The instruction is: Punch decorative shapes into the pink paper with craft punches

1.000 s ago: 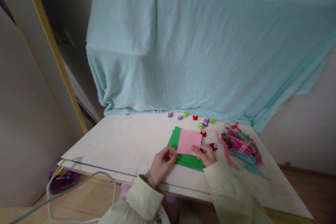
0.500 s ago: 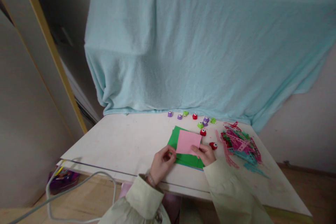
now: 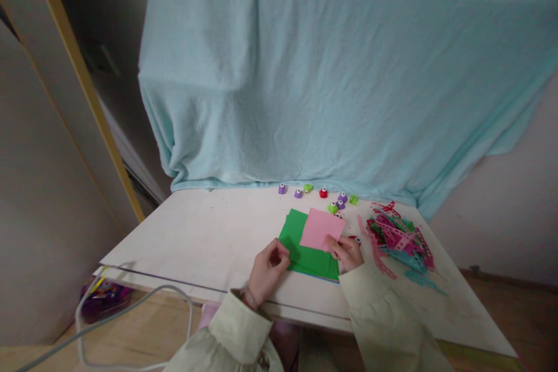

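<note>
- Right hand (image 3: 347,253): thumb and fingers pinching the pink paper (image 3: 321,228) by its lower right corner, over the green paper (image 3: 307,259) on the table (image 3: 209,232).
- Left hand (image 3: 267,270): curled at the green paper's left edge; I cannot tell whether it grips.

The small sheet (image 3: 321,225) is plain pink, the larger paper (image 3: 307,257) green. Purple, lime and red pieces (image 3: 342,204) carry white spots; perforated strips (image 3: 396,233) mix magenta, pink, red and teal. The tabletop (image 3: 209,232) is white, the cloth (image 3: 326,87) pale aqua.
</note>
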The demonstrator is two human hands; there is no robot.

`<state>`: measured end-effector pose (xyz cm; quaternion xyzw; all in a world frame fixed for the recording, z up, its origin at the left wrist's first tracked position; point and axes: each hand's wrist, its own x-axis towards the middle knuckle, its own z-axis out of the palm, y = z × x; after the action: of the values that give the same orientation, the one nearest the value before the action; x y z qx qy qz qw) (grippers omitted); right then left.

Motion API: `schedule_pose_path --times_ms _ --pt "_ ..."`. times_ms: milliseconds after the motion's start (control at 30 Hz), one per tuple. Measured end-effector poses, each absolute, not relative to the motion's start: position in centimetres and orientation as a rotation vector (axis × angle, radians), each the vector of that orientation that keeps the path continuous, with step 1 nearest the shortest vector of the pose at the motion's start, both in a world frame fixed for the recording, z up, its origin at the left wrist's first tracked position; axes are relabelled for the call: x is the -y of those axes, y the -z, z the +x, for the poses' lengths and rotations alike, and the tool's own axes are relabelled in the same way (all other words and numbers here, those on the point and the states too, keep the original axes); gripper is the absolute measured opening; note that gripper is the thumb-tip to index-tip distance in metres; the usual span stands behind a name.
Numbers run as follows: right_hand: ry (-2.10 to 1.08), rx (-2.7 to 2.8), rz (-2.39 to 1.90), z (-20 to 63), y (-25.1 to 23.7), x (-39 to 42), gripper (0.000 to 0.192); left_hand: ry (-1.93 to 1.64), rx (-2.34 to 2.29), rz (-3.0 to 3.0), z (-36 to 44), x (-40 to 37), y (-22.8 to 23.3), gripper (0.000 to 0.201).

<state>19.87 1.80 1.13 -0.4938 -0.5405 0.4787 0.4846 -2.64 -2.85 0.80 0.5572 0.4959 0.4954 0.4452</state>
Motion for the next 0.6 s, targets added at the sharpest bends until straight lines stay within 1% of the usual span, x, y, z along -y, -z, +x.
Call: schedule_pose_path --times_ms 167,400,600 --pt "-1.181 1.351 -1.222 19.79 -0.82 -1.85 0.041 -1.192 -1.218 1.427 -2.56 2.95 -1.04 0.009" --pt "-1.218 1.361 -1.259 19.4 -0.19 -1.95 0.045 -1.189 -1.241 1.442 -2.44 2.93 -1.0 0.013" --pt "-1.284 1.392 -1.264 19.29 -0.84 -1.6 0.04 -1.176 -1.241 1.448 -2.53 2.89 -1.14 0.015"
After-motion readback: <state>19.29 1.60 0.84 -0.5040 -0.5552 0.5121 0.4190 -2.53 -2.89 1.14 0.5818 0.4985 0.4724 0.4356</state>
